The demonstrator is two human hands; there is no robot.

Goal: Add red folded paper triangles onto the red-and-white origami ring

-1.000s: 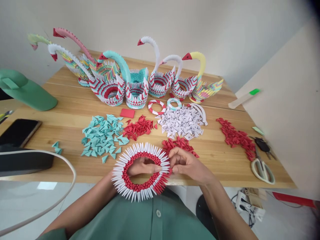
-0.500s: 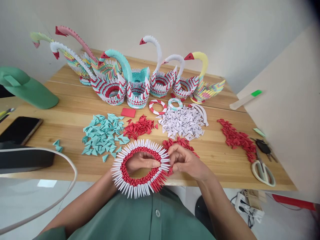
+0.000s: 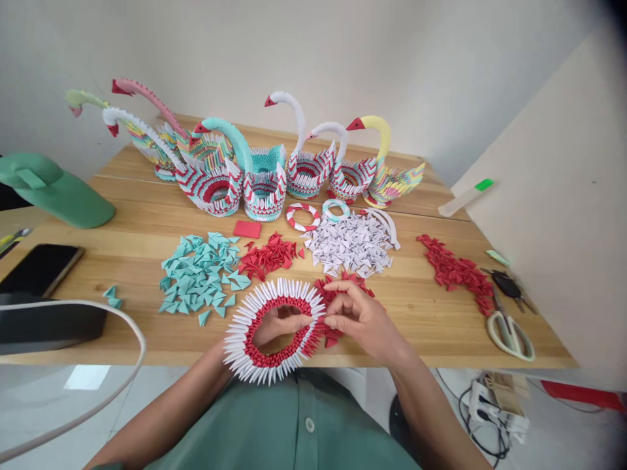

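A ring of folded paper pieces, red inside with white points outside and a red stretch at its right side, is tilted above the table's front edge. My left hand reaches through its opening and grips its right side, thumb on the inner rim. At that same side my right hand has thumb and forefinger pinched at the outer points; whatever small piece they hold is too hidden to tell. Red paper pieces lie behind and under my right hand.
Turquoise, red and white paper piles lie beyond the ring. Several paper swans stand at the back. A phone and green bottle are left; red pieces and scissors are right.
The ring has turned and tilted slightly between my hands. My right thumb and forefinger have closed in on its right edge. The camera view has shifted a little.
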